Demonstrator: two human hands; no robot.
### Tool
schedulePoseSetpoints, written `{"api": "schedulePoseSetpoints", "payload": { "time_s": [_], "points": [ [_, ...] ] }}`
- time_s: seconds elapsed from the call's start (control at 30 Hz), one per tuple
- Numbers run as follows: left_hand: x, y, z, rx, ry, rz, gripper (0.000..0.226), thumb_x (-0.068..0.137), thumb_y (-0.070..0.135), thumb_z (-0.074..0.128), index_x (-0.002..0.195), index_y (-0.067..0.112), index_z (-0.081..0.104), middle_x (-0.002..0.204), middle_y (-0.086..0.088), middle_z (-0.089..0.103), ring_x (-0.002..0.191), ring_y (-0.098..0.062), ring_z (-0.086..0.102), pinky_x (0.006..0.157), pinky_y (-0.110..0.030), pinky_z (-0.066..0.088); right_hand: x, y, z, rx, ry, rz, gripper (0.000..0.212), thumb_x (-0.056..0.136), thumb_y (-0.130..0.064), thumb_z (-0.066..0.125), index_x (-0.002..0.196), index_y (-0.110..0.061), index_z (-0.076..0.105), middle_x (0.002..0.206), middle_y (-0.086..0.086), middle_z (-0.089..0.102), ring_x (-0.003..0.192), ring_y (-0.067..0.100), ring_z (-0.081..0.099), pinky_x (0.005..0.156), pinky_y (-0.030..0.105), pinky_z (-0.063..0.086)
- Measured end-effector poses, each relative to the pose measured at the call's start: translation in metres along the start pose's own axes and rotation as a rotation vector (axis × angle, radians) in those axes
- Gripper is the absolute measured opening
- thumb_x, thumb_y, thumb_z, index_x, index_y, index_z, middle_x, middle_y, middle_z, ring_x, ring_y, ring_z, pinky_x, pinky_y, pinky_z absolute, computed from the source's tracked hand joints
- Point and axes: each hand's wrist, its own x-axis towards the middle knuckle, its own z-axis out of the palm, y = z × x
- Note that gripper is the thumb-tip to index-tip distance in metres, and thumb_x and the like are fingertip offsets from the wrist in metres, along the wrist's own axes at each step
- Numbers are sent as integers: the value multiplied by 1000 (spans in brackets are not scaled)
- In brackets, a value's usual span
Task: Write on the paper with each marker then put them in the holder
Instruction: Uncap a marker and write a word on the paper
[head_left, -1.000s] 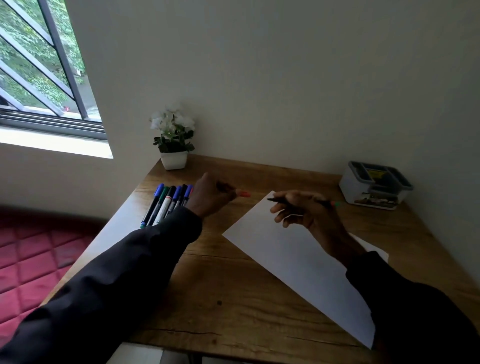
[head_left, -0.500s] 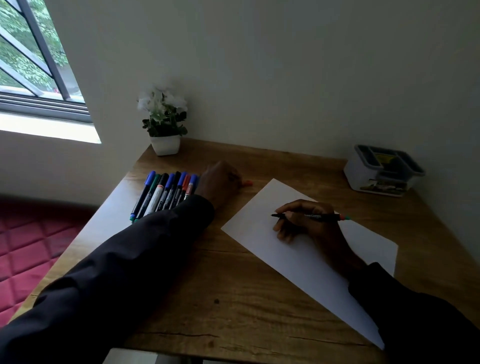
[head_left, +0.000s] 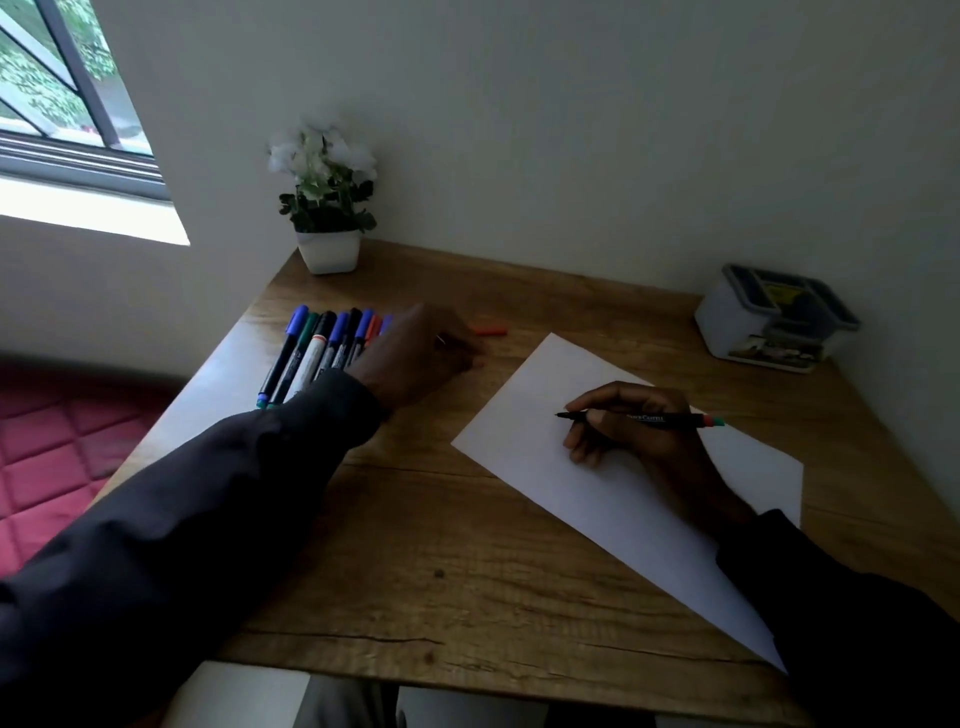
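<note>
Head view: the right grip (head_left: 623, 431) pinches a marker (head_left: 655, 418), its tip over the paper (head_left: 597, 514) lying toward the surface's (head_left: 415, 545) right edge. The left grip (head_left: 421, 353) lies slack and holds nothing, beside the marker row (head_left: 317, 353) at the left edge. A cap (head_left: 491, 330) lies just beyond it. The holder (head_left: 774, 322) sits in the far right corner.

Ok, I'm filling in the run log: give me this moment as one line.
right hand: holds uncapped marker, tip at paper | left hand: on desk by orange cap, grip unclear | holder: untouched, far right
</note>
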Motion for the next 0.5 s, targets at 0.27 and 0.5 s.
{"api": "schedulePoseSetpoints", "payload": {
  "time_s": [0.27,0.5],
  "points": [
    [-14,-1,-3,-46,-300,-8,24,82,27,71,106,31,65,114,15,57,103,-3,56,86,-22,51,0,-3,-1,-109,-28,-9,20,96,7,54,109,7,69,87,23,73,74,41,71,66,38,59],
    [-14,2,2,-78,-356,-19,26,81,29,71,99,41,57,109,17,56,102,-3,56,78,-18,50,13,-27,30,-191,-60,-12,9,96,-3,62,95,2,69,69,14,68,52,30,61,43,31,45]
  ]
}}
